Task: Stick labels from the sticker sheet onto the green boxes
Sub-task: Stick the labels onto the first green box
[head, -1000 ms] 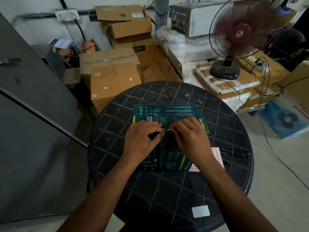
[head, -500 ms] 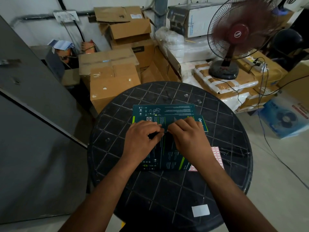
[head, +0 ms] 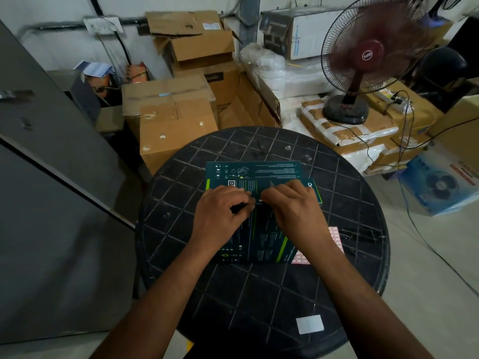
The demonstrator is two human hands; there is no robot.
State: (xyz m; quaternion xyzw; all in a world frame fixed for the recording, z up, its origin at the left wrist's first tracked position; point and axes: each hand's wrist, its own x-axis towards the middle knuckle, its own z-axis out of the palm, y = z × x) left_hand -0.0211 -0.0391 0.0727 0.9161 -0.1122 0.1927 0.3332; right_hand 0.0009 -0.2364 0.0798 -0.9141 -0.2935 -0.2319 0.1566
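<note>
A dark green printed cardboard box is seen lying near the centre of the round black plastic table with a moulded lattice top. A second green box of the same print lies just beyond it, toward twelve o'clock on the table. The pink-and-white sticker sheet lies flat at about four o'clock from the near box, partly tucked under the right wrist.

Both hands are held over the far edge of the near box. The left hand is curled, its thumb and forefinger pinched together; the right hand is curled likewise, and a small pale sliver that may be a label is glimpsed between the two sets of fingertips. Whether the label is already stuck down or merely held cannot be told.

Compared with the frames from a second and half a second ago, almost nothing has shifted: the hands are found in the same pinch at the same spot, and box and sheet lie where they lay. This is judged to mean that one label is being fixed or smoothed on the box, so the step is not finished.

A maroon standing fan spins at two o'clock beyond the table, and brown cartons are stacked at eleven o'clock.
</note>
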